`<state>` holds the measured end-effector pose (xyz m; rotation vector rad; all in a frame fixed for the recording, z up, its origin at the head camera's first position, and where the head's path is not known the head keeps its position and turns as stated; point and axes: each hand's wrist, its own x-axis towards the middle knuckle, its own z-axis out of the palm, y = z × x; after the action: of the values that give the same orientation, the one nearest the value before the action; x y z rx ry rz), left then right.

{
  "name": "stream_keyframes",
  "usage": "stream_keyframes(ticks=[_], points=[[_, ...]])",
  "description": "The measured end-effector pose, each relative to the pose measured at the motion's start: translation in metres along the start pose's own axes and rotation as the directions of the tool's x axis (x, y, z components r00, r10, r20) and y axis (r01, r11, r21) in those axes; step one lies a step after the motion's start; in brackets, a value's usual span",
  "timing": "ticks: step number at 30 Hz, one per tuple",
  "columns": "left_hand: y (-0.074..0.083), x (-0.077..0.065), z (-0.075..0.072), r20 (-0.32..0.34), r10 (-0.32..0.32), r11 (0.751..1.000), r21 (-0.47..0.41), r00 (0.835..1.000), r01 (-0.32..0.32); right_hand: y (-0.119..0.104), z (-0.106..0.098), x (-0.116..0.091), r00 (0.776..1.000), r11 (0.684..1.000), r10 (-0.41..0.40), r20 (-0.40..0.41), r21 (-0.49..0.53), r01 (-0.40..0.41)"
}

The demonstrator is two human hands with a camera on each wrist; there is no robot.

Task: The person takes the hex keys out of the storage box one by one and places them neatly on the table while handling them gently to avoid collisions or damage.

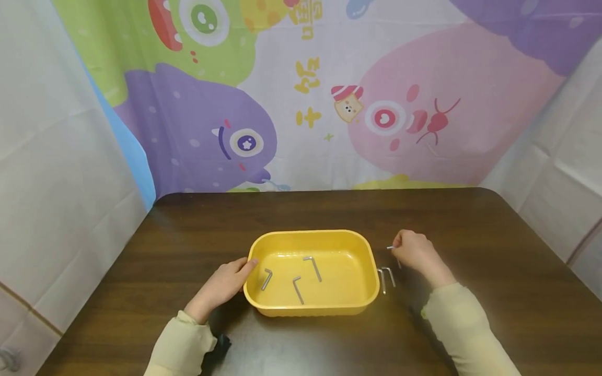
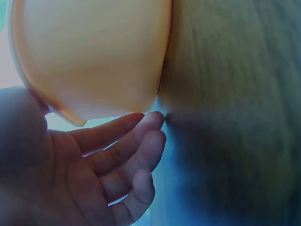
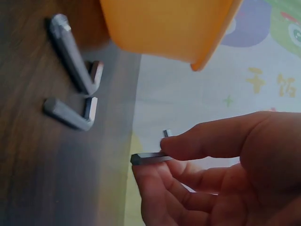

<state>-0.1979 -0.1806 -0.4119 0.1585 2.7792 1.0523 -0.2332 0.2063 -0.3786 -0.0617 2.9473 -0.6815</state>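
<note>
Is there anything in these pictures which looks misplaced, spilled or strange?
Only the printed backdrop: behind the table, its cartoon faces and lettering lie sideways, as if hung turned. The yellow tray sits upright, and nothing looks spilled.

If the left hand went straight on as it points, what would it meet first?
The left hand would meet the yellow tray at once: the thumb lies on its rim, though finger contact looks unclear.
</note>
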Motion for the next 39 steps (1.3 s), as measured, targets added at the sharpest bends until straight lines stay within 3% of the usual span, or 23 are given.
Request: stream_keyframes(ticks=[5, 15, 21, 39], points=[[-0.001, 0.000, 0.001, 0.002, -0.003, 1.000, 0.003, 1.000, 0.003, 0.005, 0.003, -0.001, 0.998, 1.000, 0.009, 0.068, 0.013, -0.010], [0.000, -0.001, 0.000, 0.003, -0.004, 1.000, -0.002, 1.000, 0.004, 0.007, 0.010, 0.000, 0.991, 0.998, 0.045, 0.129, 0.036, -0.050], [-0.001, 0.000, 0.001, 0.012, -0.002, 1.000, -0.020, 1.000, 0.002, 0.007, 0.012, 0.002, 0.987, 0.994, 0.076, 0.145, 0.060, -0.086], [-0.001, 0.000, 0.000, 0.020, -0.015, 1.000, -0.022, 1.000, 0.015, 0.007, 0.017, 0.001, 0.983, 0.996, 0.072, 0.169, 0.031, -0.078]])
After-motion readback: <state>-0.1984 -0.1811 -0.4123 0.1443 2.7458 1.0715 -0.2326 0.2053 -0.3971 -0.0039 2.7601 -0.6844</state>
